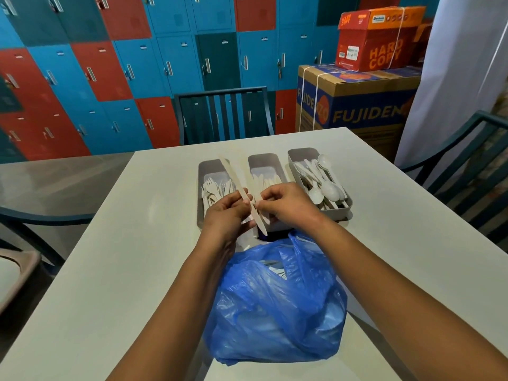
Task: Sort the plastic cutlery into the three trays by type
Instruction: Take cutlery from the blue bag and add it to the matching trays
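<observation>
Three grey oblong trays stand side by side at the far middle of the table. The left tray (202,171) holds white plastic forks (213,189). The middle tray (265,162) holds white knives (268,180). The right tray (347,205), angled slightly, is piled with white spoons (327,188), bowls toward the near end. Above the left and middle trays, a long cream knife (233,177) is held up, tilted, handle pointing far-left, with a second one (253,185) just beside it.

three trays (272,188) behind bag (277,306) on table (137,243)
</observation>
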### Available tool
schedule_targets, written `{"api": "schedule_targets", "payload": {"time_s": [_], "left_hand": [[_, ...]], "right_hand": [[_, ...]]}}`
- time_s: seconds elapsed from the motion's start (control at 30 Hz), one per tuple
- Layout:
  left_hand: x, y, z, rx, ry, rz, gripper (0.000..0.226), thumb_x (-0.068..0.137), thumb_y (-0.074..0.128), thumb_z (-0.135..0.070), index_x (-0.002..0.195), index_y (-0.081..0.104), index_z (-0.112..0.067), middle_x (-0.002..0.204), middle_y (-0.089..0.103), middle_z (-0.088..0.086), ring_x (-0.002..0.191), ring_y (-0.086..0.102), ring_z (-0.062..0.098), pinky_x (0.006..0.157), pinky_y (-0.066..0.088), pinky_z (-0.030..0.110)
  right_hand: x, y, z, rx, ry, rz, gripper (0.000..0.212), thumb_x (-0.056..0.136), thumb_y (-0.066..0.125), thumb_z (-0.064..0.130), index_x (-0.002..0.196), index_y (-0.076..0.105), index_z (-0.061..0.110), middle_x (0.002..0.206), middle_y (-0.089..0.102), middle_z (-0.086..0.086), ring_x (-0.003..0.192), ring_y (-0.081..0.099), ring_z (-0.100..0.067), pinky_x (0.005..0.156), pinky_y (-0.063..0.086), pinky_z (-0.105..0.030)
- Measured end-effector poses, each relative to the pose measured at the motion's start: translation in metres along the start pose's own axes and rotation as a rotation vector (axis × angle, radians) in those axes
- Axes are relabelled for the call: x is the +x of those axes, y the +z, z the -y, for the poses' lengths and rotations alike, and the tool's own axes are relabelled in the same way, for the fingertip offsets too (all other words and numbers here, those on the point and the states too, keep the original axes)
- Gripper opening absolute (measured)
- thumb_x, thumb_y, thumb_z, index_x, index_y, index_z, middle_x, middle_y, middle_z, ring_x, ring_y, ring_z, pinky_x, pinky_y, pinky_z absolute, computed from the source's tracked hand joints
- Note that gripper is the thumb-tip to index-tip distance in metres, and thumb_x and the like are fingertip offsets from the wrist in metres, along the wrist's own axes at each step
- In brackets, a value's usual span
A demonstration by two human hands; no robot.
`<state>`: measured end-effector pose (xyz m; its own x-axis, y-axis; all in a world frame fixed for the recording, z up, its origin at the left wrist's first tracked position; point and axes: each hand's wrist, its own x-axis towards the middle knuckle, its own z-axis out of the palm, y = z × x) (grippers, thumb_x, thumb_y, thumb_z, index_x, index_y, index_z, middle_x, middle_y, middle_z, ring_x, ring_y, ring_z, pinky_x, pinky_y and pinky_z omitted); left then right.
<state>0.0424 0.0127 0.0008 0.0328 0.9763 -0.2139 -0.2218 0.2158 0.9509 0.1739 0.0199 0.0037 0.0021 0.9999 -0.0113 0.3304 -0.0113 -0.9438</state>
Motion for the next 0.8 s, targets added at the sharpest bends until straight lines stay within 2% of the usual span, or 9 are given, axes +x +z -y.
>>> {"api": "schedule_targets", "payload": {"time_s": [0.07, 0.17, 0.3, 0.4, 0.47, 0.57, 0.63, 0.7, 0.8], "left_hand": [[-0.002, 0.0, -0.001, -0.017, -0.003, -0.004, 0.022, 0.093, 0.05, -0.001, 0.091, 0.063, -0.018, 0.066, 0.072, -0.01, 0.066, 0.067, 0.005, 0.059, 0.054, 0.021], [-0.003, 0.002, -0.003, -0.042, -0.015, -0.011, 0.022, 0.093, 0.049, 0.0, 0.086, 0.063, -0.016, 0.06, 0.07, -0.011, 0.056, 0.066, 0.001, 0.07, 0.054, 0.028], [-0.002, 0.004, -0.003, -0.045, -0.023, -0.004, 0.023, 0.093, 0.049, 0.001, 0.084, 0.062, -0.015, 0.059, 0.07, -0.012, 0.056, 0.067, 0.002, 0.075, 0.054, 0.031], [-0.002, 0.004, -0.004, -0.037, -0.027, -0.003, 0.024, 0.093, 0.047, 0.002, 0.083, 0.062, -0.015, 0.059, 0.07, -0.012, 0.066, 0.064, 0.007, 0.071, 0.054, 0.028], [-0.001, 0.003, -0.005, -0.033, -0.029, -0.009, 0.024, 0.093, 0.047, 0.002, 0.085, 0.062, -0.015, 0.067, 0.071, -0.01, 0.07, 0.063, 0.008, 0.065, 0.054, 0.026], [0.001, 0.001, -0.005, -0.029, -0.033, -0.018, 0.024, 0.093, 0.047, 0.002, 0.087, 0.062, -0.015, 0.082, 0.067, -0.005, 0.071, 0.062, 0.01, 0.063, 0.053, 0.024], [0.002, 0.0, -0.003, -0.021, -0.034, -0.017, 0.023, 0.092, 0.049, 0.002, 0.086, 0.063, -0.015, 0.081, 0.068, -0.001, 0.069, 0.063, 0.01, 0.062, 0.054, 0.023], [0.003, -0.001, 0.0, 0.0, -0.025, -0.024, 0.02, 0.091, 0.052, 0.002, 0.084, 0.063, -0.014, 0.078, 0.068, 0.003, 0.066, 0.064, 0.011, 0.057, 0.054, 0.02], [0.005, -0.002, 0.004, 0.045, 0.007, -0.052, 0.016, 0.089, 0.055, 0.002, 0.083, 0.061, -0.011, 0.08, 0.062, 0.009, 0.067, 0.059, 0.015, 0.05, 0.052, 0.016]], "right_hand": [[0.003, -0.004, -0.003, 0.014, 0.009, -0.07, 0.015, 0.083, 0.069, 0.006, 0.073, 0.062, 0.014, 0.06, 0.056, 0.001, 0.058, 0.055, -0.013, 0.055, 0.051, -0.024], [0.011, -0.01, -0.008, -0.114, 0.011, -0.187, 0.016, 0.084, 0.067, 0.007, 0.097, 0.06, 0.012, 0.061, 0.053, 0.003, 0.056, 0.054, -0.01, 0.053, 0.047, -0.02], [0.029, -0.015, -0.012, -0.303, 0.046, -0.227, 0.037, 0.085, 0.067, 0.012, 0.119, 0.055, 0.011, 0.098, 0.063, -0.013, 0.068, 0.058, -0.016, 0.057, 0.046, -0.023], [0.035, -0.017, -0.013, -0.423, 0.011, -0.245, 0.048, 0.085, 0.066, 0.018, 0.13, 0.048, 0.014, 0.122, 0.055, -0.014, 0.101, 0.057, -0.025, 0.078, 0.044, -0.027], [0.031, -0.018, -0.011, -0.457, -0.022, -0.256, 0.044, 0.087, 0.064, 0.023, 0.127, 0.051, 0.013, 0.118, 0.055, -0.011, 0.103, 0.055, -0.023, 0.08, 0.043, -0.026], [0.018, -0.011, -0.007, -0.305, -0.019, -0.147, 0.022, 0.09, 0.06, 0.024, 0.104, 0.064, 0.008, 0.091, 0.06, -0.003, 0.083, 0.057, -0.016, 0.062, 0.044, -0.019], [0.009, -0.004, -0.005, -0.179, 0.025, -0.009, 0.021, 0.092, 0.057, 0.026, 0.094, 0.067, 0.007, 0.085, 0.064, -0.003, 0.077, 0.059, -0.017, 0.066, 0.049, -0.025], [0.001, 0.001, -0.001, -0.041, 0.08, 0.141, 0.02, 0.094, 0.056, 0.026, 0.089, 0.067, 0.009, 0.083, 0.064, -0.007, 0.066, 0.058, -0.015, 0.06, 0.051, -0.027], [-0.004, 0.006, -0.001, -0.014, 0.066, 0.208, 0.008, 0.089, 0.063, 0.015, 0.081, 0.062, 0.014, 0.074, 0.062, -0.006, 0.059, 0.053, -0.014, 0.056, 0.048, -0.025]]}}
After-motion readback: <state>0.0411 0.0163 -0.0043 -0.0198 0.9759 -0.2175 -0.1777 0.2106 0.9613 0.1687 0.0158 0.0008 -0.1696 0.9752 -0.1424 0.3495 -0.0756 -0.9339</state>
